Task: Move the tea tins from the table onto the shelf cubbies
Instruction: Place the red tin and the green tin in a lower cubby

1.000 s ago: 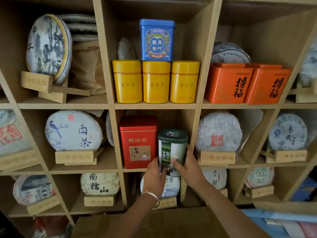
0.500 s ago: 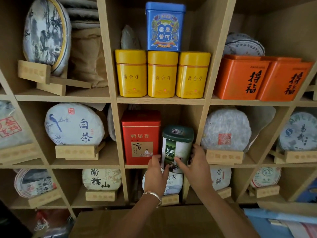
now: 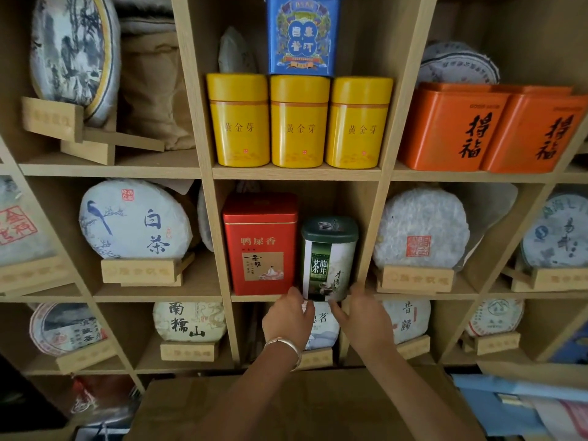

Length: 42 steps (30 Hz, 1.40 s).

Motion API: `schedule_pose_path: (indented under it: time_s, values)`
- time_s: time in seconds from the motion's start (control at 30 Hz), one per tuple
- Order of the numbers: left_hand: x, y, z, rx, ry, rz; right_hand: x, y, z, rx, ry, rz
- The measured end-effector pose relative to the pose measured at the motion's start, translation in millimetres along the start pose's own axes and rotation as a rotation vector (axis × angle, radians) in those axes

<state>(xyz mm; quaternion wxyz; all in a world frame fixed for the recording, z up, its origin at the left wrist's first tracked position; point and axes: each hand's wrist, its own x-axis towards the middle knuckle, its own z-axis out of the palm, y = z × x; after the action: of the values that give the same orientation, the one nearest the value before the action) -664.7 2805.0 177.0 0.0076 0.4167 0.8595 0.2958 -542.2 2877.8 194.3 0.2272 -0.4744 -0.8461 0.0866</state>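
A green-lidded tea tin (image 3: pixel 329 259) stands upright in the middle cubby (image 3: pixel 318 296), right of a red tin (image 3: pixel 260 245). My left hand (image 3: pixel 289 318), with a silver bangle at the wrist, sits just below the tin's lower left corner, fingertips at its base. My right hand (image 3: pixel 362 313) is at the lower right corner, with fingers beside the base and the thumb under the front edge. Neither hand wraps round the tin. Three yellow tins (image 3: pixel 299 122) and a blue tin (image 3: pixel 302 35) fill the cubby above.
Two orange tins (image 3: pixel 490 128) sit in the upper right cubby. Wrapped round tea cakes on wooden stands (image 3: pixel 135 221) fill the neighbouring cubbies. A brown cardboard surface (image 3: pixel 197 405) lies below my arms, with blue packaging (image 3: pixel 509 405) at the lower right.
The green tin went further into the cubby and now stands on the shelf. Both hands slid down from its sides to its base. The camera came closer.
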Motion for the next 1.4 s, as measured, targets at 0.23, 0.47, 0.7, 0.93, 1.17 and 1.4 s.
schedule_pose_path:
  time_s: [0.23, 0.47, 0.7, 0.93, 1.17, 1.4]
  values:
    - [13.8, 3.5, -4.1, 0.313, -0.046, 0.160, -1.8, 8.1, 14.7, -0.018, -0.076, -0.067]
    - [13.9, -4.6, -2.7, 0.321, -0.085, 0.193, 6.2, 14.8, 12.5, 0.023, -0.146, -0.095]
    - [17.4, -11.3, -0.7, 0.285, -0.085, 0.233, 12.4, 16.1, 5.8, 0.073, -0.203, -0.161]
    - [20.0, -10.9, 0.0, 0.283, -0.085, 0.230, 14.4, 16.8, 4.2, 0.099, -0.224, -0.166]
    - [20.5, -8.7, 1.2, 0.296, -0.095, 0.202, 17.3, 15.5, 5.2, 0.115, -0.219, -0.167]
    - [21.4, -6.6, -2.1, 0.330, -0.106, 0.203, 19.3, 17.1, 7.5, 0.109, -0.202, -0.185]
